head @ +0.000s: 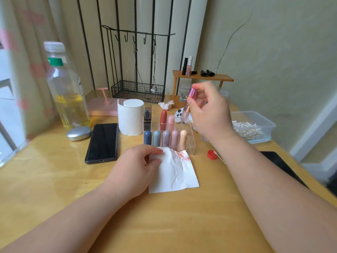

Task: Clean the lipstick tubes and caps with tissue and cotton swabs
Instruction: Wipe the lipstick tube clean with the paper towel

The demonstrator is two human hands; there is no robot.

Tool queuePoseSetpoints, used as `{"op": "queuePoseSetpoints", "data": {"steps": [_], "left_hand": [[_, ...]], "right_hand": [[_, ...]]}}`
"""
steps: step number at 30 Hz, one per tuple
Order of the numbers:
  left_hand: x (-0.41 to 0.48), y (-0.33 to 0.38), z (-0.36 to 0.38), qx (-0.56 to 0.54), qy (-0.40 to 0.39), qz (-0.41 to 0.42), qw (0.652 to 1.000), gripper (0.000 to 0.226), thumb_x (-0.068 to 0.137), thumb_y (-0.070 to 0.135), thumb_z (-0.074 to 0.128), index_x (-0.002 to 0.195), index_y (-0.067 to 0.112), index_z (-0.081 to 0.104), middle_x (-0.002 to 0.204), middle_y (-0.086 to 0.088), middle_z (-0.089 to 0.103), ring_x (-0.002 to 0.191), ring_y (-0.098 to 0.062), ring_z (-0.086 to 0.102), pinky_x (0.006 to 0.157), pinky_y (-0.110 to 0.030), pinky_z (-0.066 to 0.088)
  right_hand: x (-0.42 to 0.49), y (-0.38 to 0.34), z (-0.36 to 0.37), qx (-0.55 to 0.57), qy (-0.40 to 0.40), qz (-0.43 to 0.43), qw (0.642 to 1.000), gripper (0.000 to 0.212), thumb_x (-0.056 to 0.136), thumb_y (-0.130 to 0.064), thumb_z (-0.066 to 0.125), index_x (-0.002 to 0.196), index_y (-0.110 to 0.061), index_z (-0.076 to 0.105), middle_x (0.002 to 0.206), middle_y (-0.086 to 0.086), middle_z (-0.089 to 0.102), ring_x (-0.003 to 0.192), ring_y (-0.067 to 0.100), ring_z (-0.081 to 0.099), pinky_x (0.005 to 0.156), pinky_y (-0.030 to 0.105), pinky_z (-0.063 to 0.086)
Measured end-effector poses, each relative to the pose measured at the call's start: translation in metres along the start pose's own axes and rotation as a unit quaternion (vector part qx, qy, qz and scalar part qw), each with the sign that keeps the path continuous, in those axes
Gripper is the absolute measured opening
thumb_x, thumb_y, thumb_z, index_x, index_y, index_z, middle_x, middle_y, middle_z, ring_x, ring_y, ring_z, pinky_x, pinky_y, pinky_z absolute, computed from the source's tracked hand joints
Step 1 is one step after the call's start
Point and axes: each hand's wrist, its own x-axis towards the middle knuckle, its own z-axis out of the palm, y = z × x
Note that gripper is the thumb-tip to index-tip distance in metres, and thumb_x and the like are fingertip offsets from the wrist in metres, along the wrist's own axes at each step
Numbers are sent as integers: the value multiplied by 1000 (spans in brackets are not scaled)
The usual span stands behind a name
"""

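My right hand (209, 114) grips a lip gloss tube (189, 103) with a shiny pink cap, upright above the back right of a clear acrylic organizer (189, 143). Several lipsticks stand in the organizer, among them a red one (163, 116) and a blue one (147, 136). A white tissue (175, 172) with red smears at its far corner lies flat on the table in front of the organizer. My left hand (138, 165) pinches the tissue's left edge. Cotton swabs (248, 129) fill a clear plastic box (255, 115) at the right.
A toilet roll (130, 118), a black phone (103, 142), a silver oval case (78, 133) and an oil bottle (65, 88) stand left of the organizer. A red bottle cap (211, 154) lies to the right, a crumpled tissue (166, 105) behind. A wire rack (137, 90) and wooden shelf (202, 76) stand at the back.
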Motion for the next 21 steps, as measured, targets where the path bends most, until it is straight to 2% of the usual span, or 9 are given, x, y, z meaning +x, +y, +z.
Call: {"op": "queuePoseSetpoints", "data": {"steps": [6, 10, 13, 15, 19, 21], "left_hand": [[1, -2, 1, 18, -4, 27, 999, 21, 91, 22, 69, 110, 31, 73, 95, 19, 65, 82, 14, 54, 70, -1, 38], [1, -1, 0, 25, -8, 28, 999, 21, 90, 25, 71, 110, 29, 73, 94, 20, 63, 79, 16, 53, 69, -1, 37], [1, 0, 0, 28, -8, 23, 999, 19, 89, 26, 71, 108, 29, 74, 95, 21, 63, 79, 16, 53, 70, 0, 36], [1, -1, -1, 32, -8, 19, 999, 17, 89, 28, 71, 106, 29, 74, 97, 18, 65, 80, 12, 55, 71, -1, 37], [0, 0, -2, 36, -8, 0, 999, 12, 90, 30, 71, 101, 30, 74, 95, 15, 68, 83, 1, 59, 72, -5, 42], [0, 0, -2, 30, -7, -10, 999, 9, 90, 29, 71, 98, 31, 75, 90, 14, 68, 78, 0, 60, 70, -7, 43]], "right_hand": [[1, 27, 13, -71, -8, -5, 997, 24, 91, -15, 65, 113, -22, 60, 87, -1, 63, 74, 19, 58, 71, 42, 54], [4, 32, 14, -55, 4, 36, 998, 23, 92, -15, 66, 113, -21, 61, 80, -14, 58, 72, 13, 58, 72, 36, 55], [4, 34, 18, -84, -61, 51, 993, 19, 91, -18, 66, 108, -25, 61, 81, -15, 58, 71, 10, 56, 74, 38, 55], [2, 34, 20, -103, -97, 63, 988, 16, 90, -21, 66, 103, -28, 60, 85, -9, 62, 76, 17, 60, 74, 42, 56], [5, 29, 18, -98, -107, 89, 985, 13, 89, -23, 67, 99, -26, 58, 89, -6, 63, 82, 20, 60, 76, 41, 55], [6, 27, 18, -134, -106, 70, 983, 22, 87, -24, 69, 106, -26, 60, 99, -5, 63, 97, 21, 58, 85, 41, 53]]}}
